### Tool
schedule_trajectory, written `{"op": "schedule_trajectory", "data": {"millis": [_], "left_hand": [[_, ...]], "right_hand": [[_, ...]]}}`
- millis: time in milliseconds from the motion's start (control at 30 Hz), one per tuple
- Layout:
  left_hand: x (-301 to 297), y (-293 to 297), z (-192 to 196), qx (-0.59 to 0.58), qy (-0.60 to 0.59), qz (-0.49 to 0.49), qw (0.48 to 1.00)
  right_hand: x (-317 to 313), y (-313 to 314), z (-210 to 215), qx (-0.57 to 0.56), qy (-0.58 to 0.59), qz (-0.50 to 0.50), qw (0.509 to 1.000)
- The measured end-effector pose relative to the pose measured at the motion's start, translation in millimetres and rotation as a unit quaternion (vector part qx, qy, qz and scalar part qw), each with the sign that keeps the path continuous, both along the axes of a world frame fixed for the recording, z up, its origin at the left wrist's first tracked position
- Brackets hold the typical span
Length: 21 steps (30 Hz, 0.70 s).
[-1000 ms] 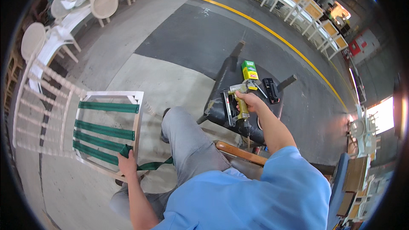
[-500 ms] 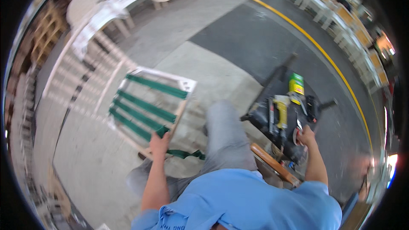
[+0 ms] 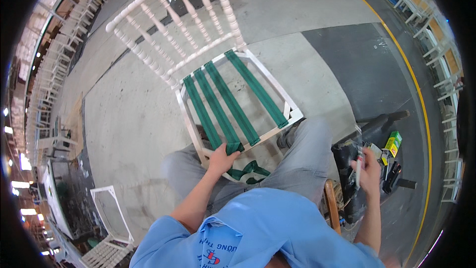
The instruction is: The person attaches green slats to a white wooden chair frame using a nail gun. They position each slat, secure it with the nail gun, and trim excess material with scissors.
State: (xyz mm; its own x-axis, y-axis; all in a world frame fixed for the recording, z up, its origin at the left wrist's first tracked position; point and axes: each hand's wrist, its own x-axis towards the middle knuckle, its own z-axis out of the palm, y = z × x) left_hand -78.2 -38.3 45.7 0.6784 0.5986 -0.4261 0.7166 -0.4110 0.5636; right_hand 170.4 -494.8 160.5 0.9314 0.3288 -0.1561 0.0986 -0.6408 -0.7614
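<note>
A white wooden chair frame (image 3: 181, 114) with a spindle back stands before my knees. Green webbing straps (image 3: 225, 97) run from its back rail to its front rail. My left hand (image 3: 221, 160) is closed on a green webbing strap (image 3: 233, 146) at the front rail, and the loose tail (image 3: 252, 169) of webbing hangs between my legs. Over a black-topped stand to my right, my right hand (image 3: 369, 172) is closed around a slim red-and-pale tool (image 3: 358, 166), held upright. Its exact kind is unclear.
On the black stand (image 3: 352, 206) lie a green-and-yellow box (image 3: 393, 144) and a black tool (image 3: 392, 177). A brown wooden bar (image 3: 331, 206) is beside my right leg. Another white chair frame (image 3: 113, 213) lies at lower left. Chairs line both sides, and a yellow line (image 3: 415, 87) crosses the floor.
My right hand has lifted the slim tool from among the things on the stand. My left hand keeps hold of the webbing. The view has swung, placing the chair nearer the middle.
</note>
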Motion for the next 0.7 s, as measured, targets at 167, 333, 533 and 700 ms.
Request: {"op": "schedule_trajectory", "data": {"millis": [167, 333, 533, 700], "left_hand": [[-2.8, 9.6, 15.9, -0.031, -0.035, 0.077, 0.996], [0.5, 17.5, 32.9, -0.355, -0.136, 0.238, 0.894], [-2.3, 15.4, 40.3, -0.426, -0.160, 0.296, 0.840], [-6.8, 12.9, 40.1, -0.459, -0.189, 0.289, 0.819]], "right_hand": [[22.2, 171.5, -12.7, -0.092, -0.173, 0.464, 0.864], [13.8, 274.0, -47.2, -0.181, -0.199, 0.657, 0.705], [3.8, 314.6, -83.7, -0.187, -0.239, 0.713, 0.632], [-4.3, 322.6, -100.7, -0.135, -0.269, 0.716, 0.630]]}}
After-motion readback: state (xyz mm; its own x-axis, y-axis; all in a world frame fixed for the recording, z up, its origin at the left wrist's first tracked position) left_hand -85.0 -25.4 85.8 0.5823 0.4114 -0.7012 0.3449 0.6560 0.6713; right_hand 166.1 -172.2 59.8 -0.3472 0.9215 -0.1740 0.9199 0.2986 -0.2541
